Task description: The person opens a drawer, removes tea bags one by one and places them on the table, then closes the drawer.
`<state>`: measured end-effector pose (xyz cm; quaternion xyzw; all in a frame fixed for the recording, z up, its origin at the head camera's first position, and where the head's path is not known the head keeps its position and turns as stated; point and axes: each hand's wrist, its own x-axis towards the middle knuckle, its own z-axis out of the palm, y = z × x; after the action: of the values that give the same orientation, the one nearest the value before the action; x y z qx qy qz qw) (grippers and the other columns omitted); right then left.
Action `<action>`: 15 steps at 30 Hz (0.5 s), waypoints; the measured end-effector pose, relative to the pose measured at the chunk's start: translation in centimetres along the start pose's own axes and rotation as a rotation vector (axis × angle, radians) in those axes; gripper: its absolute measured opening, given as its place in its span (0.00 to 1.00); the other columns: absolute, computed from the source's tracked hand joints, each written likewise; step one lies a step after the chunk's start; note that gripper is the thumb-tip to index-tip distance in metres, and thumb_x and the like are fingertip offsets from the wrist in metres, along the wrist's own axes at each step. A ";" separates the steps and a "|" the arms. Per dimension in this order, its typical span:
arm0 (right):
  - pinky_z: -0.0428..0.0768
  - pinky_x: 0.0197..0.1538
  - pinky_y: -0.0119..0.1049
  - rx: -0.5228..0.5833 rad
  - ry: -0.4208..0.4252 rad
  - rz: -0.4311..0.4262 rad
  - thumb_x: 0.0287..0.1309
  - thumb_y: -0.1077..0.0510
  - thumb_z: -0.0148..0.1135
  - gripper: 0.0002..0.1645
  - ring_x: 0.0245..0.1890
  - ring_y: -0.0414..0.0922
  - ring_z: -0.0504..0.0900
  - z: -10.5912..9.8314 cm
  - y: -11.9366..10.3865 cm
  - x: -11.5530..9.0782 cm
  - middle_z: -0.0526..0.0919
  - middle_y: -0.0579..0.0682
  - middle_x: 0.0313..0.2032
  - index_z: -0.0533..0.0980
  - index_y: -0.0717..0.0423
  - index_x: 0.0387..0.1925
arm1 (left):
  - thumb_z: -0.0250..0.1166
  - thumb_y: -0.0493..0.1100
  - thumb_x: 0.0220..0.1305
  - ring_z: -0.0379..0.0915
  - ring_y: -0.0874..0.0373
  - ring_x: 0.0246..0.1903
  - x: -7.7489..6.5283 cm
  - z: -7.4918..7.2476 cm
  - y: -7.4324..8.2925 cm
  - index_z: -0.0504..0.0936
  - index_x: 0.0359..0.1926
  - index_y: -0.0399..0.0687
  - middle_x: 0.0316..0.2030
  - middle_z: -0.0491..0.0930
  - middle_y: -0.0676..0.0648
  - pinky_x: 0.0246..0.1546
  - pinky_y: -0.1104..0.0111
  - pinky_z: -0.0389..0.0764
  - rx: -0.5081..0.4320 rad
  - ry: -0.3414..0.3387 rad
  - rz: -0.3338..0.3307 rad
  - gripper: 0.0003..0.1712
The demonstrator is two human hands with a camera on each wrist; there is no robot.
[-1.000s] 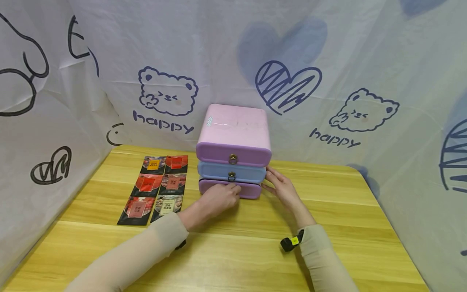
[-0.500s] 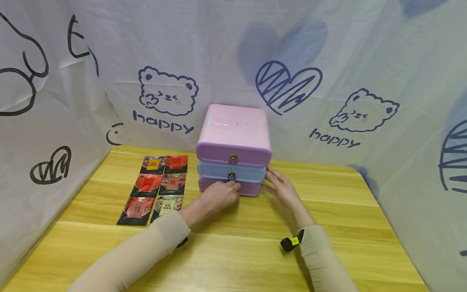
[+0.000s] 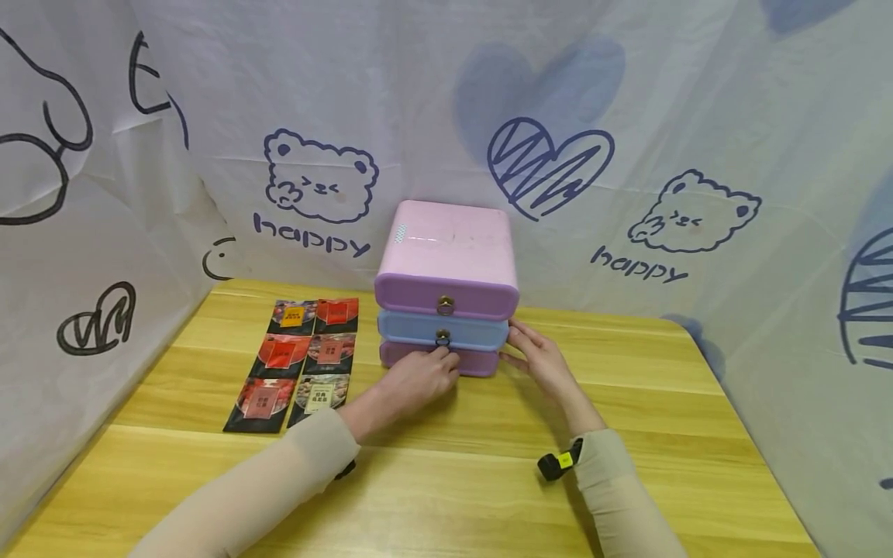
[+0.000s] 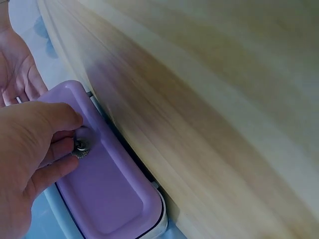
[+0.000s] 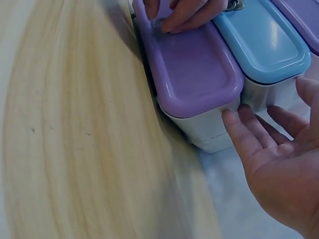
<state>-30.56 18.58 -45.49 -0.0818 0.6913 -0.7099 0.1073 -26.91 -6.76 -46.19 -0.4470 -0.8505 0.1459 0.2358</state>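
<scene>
A three-tier drawer unit (image 3: 449, 240) stands upright at the back of the table, its top tier pink and purple. Below are a blue middle drawer (image 3: 408, 328) and a purple bottom drawer (image 4: 107, 199). My left hand (image 3: 422, 380) is at the bottom drawer's front, thumb and fingers pinching the small pull (image 4: 81, 145) at its centre. My right hand (image 5: 284, 159) lies along the unit's right side, fingers extended and fingertips right at the white side walls of the lower tiers. All three drawer fronts sit nearly flush with their housings.
Several flat food packets (image 3: 319, 350), red and black with labels, lie in two columns left of the unit. The wooden table (image 3: 446, 496) meets a white printed cloth (image 3: 432, 93) behind and at both sides. A brass pull (image 3: 446, 304) hangs on the top drawer.
The bottom drawer has slid slightly inward from a second ago, and the dark gap along its top edge has closed. My left hand moved in with it; my right hand has stayed put.
</scene>
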 end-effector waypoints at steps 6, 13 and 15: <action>0.73 0.70 0.52 -0.041 0.007 -0.023 0.81 0.54 0.48 0.33 0.73 0.62 0.66 -0.6 -0.6 -0.4 0.61 0.62 0.77 0.58 0.67 0.78 | 0.66 0.38 0.66 0.76 0.54 0.39 -0.5 -0.4 -0.1 0.87 0.38 0.49 0.39 0.80 0.49 0.35 0.66 0.81 -0.074 0.065 -0.051 0.04; 0.74 0.69 0.50 -0.229 0.060 -0.093 0.82 0.48 0.48 0.34 0.73 0.60 0.68 -2.1 -1.4 -1.2 0.63 0.59 0.77 0.62 0.62 0.77 | 0.73 0.40 0.62 0.80 0.52 0.40 -2.6 -1.8 -2.2 0.88 0.41 0.46 0.40 0.83 0.48 0.42 0.61 0.83 -0.269 0.211 -0.257 0.07; 0.73 0.70 0.51 -0.329 0.095 -0.112 0.81 0.43 0.47 0.35 0.73 0.59 0.68 -2.7 -1.5 -1.7 0.64 0.60 0.76 0.63 0.59 0.78 | 0.74 0.39 0.60 0.80 0.51 0.40 -3.7 -2.2 -3.2 0.88 0.43 0.45 0.41 0.83 0.48 0.39 0.61 0.83 -0.293 0.252 -0.317 0.09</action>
<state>-29.73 21.68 -43.97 -0.1029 0.7968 -0.5951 0.0199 -26.15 -11.46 -43.89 -0.3522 -0.8859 -0.0743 0.2925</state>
